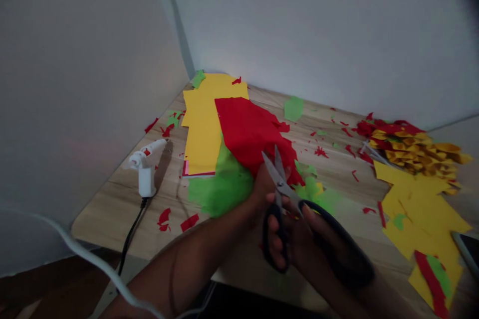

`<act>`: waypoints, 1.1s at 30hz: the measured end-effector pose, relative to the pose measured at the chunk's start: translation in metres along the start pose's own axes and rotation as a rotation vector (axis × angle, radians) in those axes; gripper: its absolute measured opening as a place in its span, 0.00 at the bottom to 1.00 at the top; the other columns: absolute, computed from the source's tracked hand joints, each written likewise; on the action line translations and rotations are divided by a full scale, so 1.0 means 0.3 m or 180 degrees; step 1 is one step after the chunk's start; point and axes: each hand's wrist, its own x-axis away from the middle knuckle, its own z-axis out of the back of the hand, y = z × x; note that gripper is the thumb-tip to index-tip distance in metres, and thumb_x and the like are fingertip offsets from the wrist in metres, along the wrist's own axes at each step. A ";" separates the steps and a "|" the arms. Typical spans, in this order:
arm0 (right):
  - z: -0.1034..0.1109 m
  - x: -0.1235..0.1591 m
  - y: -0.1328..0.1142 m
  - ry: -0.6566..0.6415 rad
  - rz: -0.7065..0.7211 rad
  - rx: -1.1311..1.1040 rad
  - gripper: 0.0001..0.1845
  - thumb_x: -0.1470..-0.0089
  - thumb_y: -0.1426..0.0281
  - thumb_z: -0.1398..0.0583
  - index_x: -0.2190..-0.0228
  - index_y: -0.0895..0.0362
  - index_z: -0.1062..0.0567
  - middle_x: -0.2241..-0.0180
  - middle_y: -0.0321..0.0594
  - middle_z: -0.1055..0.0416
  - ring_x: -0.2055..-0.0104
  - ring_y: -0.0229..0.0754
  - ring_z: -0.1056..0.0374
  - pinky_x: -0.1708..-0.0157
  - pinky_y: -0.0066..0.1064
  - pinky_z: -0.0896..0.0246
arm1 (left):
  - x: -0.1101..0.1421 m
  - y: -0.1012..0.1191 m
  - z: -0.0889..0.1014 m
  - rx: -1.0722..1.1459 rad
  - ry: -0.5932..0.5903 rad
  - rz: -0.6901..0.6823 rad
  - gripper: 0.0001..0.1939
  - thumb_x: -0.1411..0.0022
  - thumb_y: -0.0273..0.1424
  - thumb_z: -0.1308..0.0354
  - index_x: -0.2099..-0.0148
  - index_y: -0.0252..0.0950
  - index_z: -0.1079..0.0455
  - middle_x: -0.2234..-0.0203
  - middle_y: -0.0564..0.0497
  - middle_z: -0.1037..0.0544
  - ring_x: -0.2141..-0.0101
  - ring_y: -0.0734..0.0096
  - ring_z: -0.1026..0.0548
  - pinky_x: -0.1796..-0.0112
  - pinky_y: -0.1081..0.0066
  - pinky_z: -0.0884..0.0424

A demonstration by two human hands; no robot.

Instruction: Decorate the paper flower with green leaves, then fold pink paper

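My right hand (288, 239) grips a pair of scissors (283, 188) by its dark handles. The blades stand parted and point away from me. Just behind them, my left hand (265, 184) holds the near edge of a red paper sheet (247, 127); its fingers are partly hidden by the scissors and the sheet. Under the red sheet lie green paper (228, 187) and a stack of yellow paper (204, 132). Small green pieces (309, 187) lie to the right of my left hand.
A white glue gun (145, 177) stands at the table's left, its black cord running over the edge. A white cable (90, 257) crosses at lower left. Yellow folded pieces (415, 154) are heaped at right, near yellow sheets (426, 209). Red scraps (321, 152) litter the wooden table.
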 end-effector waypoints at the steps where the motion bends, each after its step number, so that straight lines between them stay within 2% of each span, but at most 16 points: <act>1: 0.035 0.021 -0.026 0.0121 0.0140 0.0381 0.25 0.48 0.51 0.35 0.52 0.51 0.23 0.64 0.44 0.25 0.68 0.44 0.30 0.69 0.36 0.34 | -0.025 0.016 0.008 0.0144 -0.0111 -0.0147 0.11 0.44 0.38 0.36 0.62 0.37 0.27 0.71 0.48 0.22 0.67 0.59 0.23 0.64 0.62 0.27; 3: 0.105 0.057 -0.103 0.0435 0.0444 0.1377 0.27 0.53 0.52 0.30 0.54 0.51 0.21 0.66 0.43 0.24 0.69 0.44 0.31 0.70 0.35 0.34 | -0.051 0.037 0.010 0.0471 -0.0186 -0.0398 0.10 0.43 0.35 0.38 0.60 0.37 0.30 0.69 0.50 0.22 0.68 0.66 0.24 0.63 0.66 0.27; 5: 0.162 0.086 -0.189 0.0773 0.0732 0.2318 0.27 0.59 0.57 0.26 0.56 0.50 0.20 0.67 0.42 0.24 0.69 0.45 0.31 0.69 0.35 0.33 | -0.042 0.047 0.000 0.0743 -0.0157 -0.0575 0.11 0.43 0.33 0.39 0.58 0.36 0.32 0.69 0.51 0.23 0.69 0.71 0.26 0.64 0.70 0.29; 6: 0.181 0.100 -0.225 0.0871 0.0791 0.2650 0.26 0.59 0.59 0.26 0.56 0.50 0.20 0.67 0.42 0.24 0.67 0.46 0.31 0.68 0.36 0.32 | -0.030 0.049 -0.004 0.0817 -0.0110 -0.0610 0.12 0.43 0.33 0.39 0.58 0.36 0.32 0.70 0.52 0.24 0.71 0.72 0.27 0.66 0.72 0.29; 9: 0.195 0.124 -0.282 0.0783 0.0759 0.3451 0.26 0.58 0.63 0.27 0.54 0.49 0.19 0.61 0.44 0.23 0.62 0.50 0.29 0.62 0.39 0.30 | 0.012 0.055 -0.009 0.0907 0.0037 -0.0599 0.13 0.44 0.31 0.39 0.56 0.35 0.31 0.71 0.54 0.25 0.71 0.74 0.28 0.67 0.74 0.31; 12: 0.172 0.090 -0.297 0.0518 0.0662 0.3917 0.26 0.58 0.65 0.27 0.54 0.48 0.18 0.60 0.43 0.21 0.62 0.51 0.29 0.64 0.40 0.30 | 0.032 0.065 -0.003 0.1159 -0.0043 -0.0604 0.19 0.44 0.30 0.38 0.49 0.37 0.32 0.67 0.53 0.24 0.71 0.75 0.29 0.68 0.75 0.31; 15: 0.168 -0.011 -0.335 0.0635 0.0848 0.3913 0.23 0.58 0.62 0.28 0.57 0.51 0.18 0.67 0.40 0.22 0.67 0.47 0.30 0.67 0.36 0.32 | 0.023 0.077 -0.004 0.1389 0.0001 -0.0510 0.23 0.45 0.28 0.39 0.46 0.37 0.35 0.68 0.53 0.24 0.73 0.75 0.29 0.70 0.75 0.31; 18: 0.189 -0.099 -0.390 0.0995 0.0883 0.3803 0.23 0.58 0.58 0.28 0.59 0.53 0.19 0.74 0.37 0.26 0.73 0.41 0.34 0.74 0.31 0.38 | 0.007 0.093 -0.007 0.1497 0.0250 -0.0265 0.16 0.47 0.27 0.41 0.54 0.36 0.35 0.72 0.55 0.26 0.76 0.77 0.31 0.73 0.76 0.33; 20: 0.193 -0.107 -0.407 0.1034 0.0933 0.3604 0.24 0.58 0.57 0.27 0.59 0.53 0.20 0.76 0.35 0.29 0.75 0.38 0.37 0.76 0.29 0.42 | 0.012 0.111 0.004 0.1428 0.0304 -0.0106 0.11 0.48 0.28 0.41 0.60 0.37 0.37 0.78 0.58 0.30 0.81 0.79 0.35 0.77 0.76 0.37; 22: 0.182 -0.070 -0.397 0.0825 0.0997 0.3333 0.24 0.58 0.56 0.28 0.59 0.53 0.21 0.75 0.34 0.31 0.74 0.38 0.38 0.75 0.29 0.42 | 0.035 0.136 0.033 0.1235 0.0188 0.0020 0.10 0.48 0.30 0.41 0.63 0.37 0.38 0.82 0.61 0.33 0.84 0.79 0.38 0.80 0.77 0.41; 25: 0.159 0.018 -0.338 0.0252 0.0919 0.3089 0.22 0.54 0.56 0.29 0.59 0.53 0.21 0.70 0.38 0.28 0.69 0.41 0.36 0.72 0.30 0.40 | 0.099 0.180 0.106 0.0791 -0.0214 0.0096 0.11 0.46 0.35 0.40 0.63 0.37 0.36 0.83 0.61 0.33 0.84 0.79 0.38 0.80 0.77 0.42; 28: 0.160 0.074 -0.257 -0.0283 0.0603 0.2828 0.19 0.48 0.56 0.32 0.58 0.53 0.21 0.67 0.41 0.27 0.67 0.42 0.34 0.68 0.33 0.37 | 0.165 0.212 0.188 0.0235 -0.0643 0.0194 0.14 0.42 0.42 0.40 0.66 0.36 0.35 0.84 0.58 0.31 0.83 0.77 0.36 0.78 0.76 0.40; 31: 0.176 0.078 -0.179 -0.0645 -0.0042 0.2344 0.19 0.44 0.53 0.35 0.60 0.55 0.22 0.64 0.42 0.27 0.67 0.42 0.33 0.67 0.34 0.35 | 0.209 0.215 0.248 -0.0244 -0.0591 0.0197 0.18 0.40 0.45 0.41 0.72 0.35 0.35 0.84 0.55 0.30 0.81 0.76 0.35 0.77 0.75 0.40; 33: 0.178 0.068 -0.139 -0.0555 -0.0306 0.1999 0.20 0.45 0.52 0.35 0.61 0.56 0.24 0.64 0.42 0.27 0.67 0.41 0.33 0.68 0.33 0.35 | 0.227 0.206 0.272 -0.0400 -0.0432 0.0103 0.19 0.40 0.45 0.42 0.74 0.35 0.34 0.83 0.54 0.30 0.80 0.76 0.35 0.76 0.75 0.40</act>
